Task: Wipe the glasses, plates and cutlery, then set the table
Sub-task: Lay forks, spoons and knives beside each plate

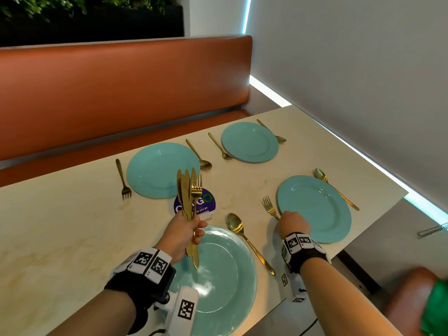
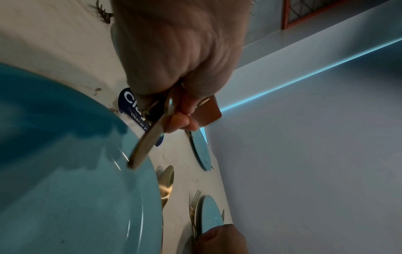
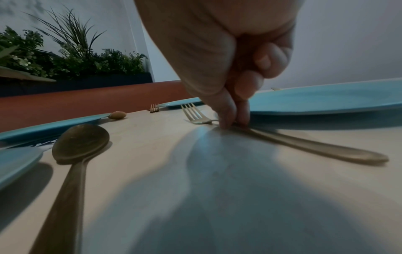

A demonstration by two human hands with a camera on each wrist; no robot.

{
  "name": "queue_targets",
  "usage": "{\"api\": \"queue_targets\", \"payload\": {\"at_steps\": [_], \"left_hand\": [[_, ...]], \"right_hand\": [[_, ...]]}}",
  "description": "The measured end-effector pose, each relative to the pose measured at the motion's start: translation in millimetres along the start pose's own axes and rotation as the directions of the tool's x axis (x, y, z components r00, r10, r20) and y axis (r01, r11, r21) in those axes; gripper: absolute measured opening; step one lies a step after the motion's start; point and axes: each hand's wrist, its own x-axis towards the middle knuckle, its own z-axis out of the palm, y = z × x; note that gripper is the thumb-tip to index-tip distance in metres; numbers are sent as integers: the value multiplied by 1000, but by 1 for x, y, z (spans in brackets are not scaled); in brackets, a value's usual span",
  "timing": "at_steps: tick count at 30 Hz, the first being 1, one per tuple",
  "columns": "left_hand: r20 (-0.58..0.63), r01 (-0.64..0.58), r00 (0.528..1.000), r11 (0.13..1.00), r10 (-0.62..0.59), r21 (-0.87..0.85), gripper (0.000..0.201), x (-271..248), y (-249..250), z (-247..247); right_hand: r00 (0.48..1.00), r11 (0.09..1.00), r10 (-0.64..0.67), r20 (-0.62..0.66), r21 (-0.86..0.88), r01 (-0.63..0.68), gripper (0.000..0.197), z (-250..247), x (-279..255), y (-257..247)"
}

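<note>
Head view: L hand [image 1: 180, 235] up over the near plate [image 1: 218, 287], fingers wrapped round a bundle of gold cutlery [image 1: 190, 197], several knives plus one fork, held upright w/ blades and tines pointing up, handles hanging below the fist. Left wrist view shows the same grip, handle ends poking out over the near plate's rim.

R hand [image 1: 293, 224] is down at the tabletop [image 1: 60, 226], just left of the right plate [image 1: 315, 207]. Right wrist view: thumb and forefinger tips pinch the neck of a fork [image 3: 282, 139] that lies flat on the tabletop, tines pointing away, handle toward the camera; other fingers curled in. Fork sits just beside the right plate's edge, can't tell if touching.

4 teal plates on the tabletop altogether. Far left plate [image 1: 162, 169] has a fork [image 1: 123, 180] on its left and a spoon [image 1: 200, 155] on its right. Far right plate [image 1: 249, 141] has a fork [image 1: 221, 147] left, spoon [image 1: 271, 130] right. Right plate has a spoon [image 1: 335, 187] along its far side. A large spoon [image 1: 249, 242] lies just right of the near plate.

Purple round sticker [image 1: 203, 202] on the tabletop between the near and far left plates, partly behind the bundle. Orange bench seat [image 1: 121, 88] behind the tabletop, plants [image 1: 72, 6] above it.
</note>
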Motion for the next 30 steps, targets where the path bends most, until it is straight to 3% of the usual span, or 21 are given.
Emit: {"api": "queue_targets", "payload": {"at_steps": [5,10,16,21,30], "left_hand": [[5,5,1000,1000,-5,-8,11,-2,-1,0],[21,-2,1000,1000,2,-14,12,-9,-2,3],[28,-6,1000,999,7,-39,12,-20,-1,6],[29,-12,999,999,13,-39,6,-26,-6,1],[4,-11,1000,1000,11,-25,7,-36,-12,-8]], "right_hand": [[1000,1000,15,-2,14,-15,23,-2,-1,-1],[998,995,-58,5,84,58,26,0,-10,-14],[962,976,-151,229,188,109,36,12,-20,-34],[972,979,-88,217,199,44,20,25,-32,-38],[981,968,-58,187,250,9,19,29,-35,-38]]}}
